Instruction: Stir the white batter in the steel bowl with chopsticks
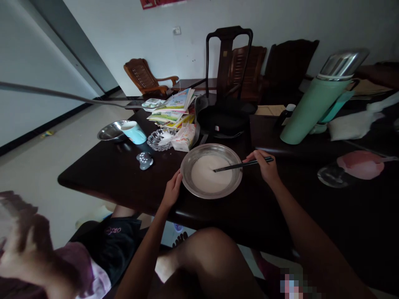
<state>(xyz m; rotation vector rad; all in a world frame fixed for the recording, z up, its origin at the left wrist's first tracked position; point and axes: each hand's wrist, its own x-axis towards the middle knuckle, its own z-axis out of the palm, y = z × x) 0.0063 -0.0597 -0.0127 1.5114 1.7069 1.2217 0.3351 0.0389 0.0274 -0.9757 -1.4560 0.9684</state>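
Note:
A round metal bowl (187, 182) stands on the dark table, with a pale, creamy batter-like mixture (207, 176) in it. My left hand (172, 189) grips the bowl's left rim, its thumb along the outside; the other fingertips are partly hidden. From the right, my right hand (264, 166) is closed around a pair of dark chopsticks (238, 165). They slant down to the left over the rim, and their tips dip into the mixture near the middle of the bowl.
Left of the bowl are a tissue pack (184, 138), a glass dish (156, 140), a light-blue mug (134, 132) and another metal bowl (107, 132). A tall green thermos (314, 108) and a pink lid-like item (361, 165) are at right. Another person's hand (28, 245) shows at lower left.

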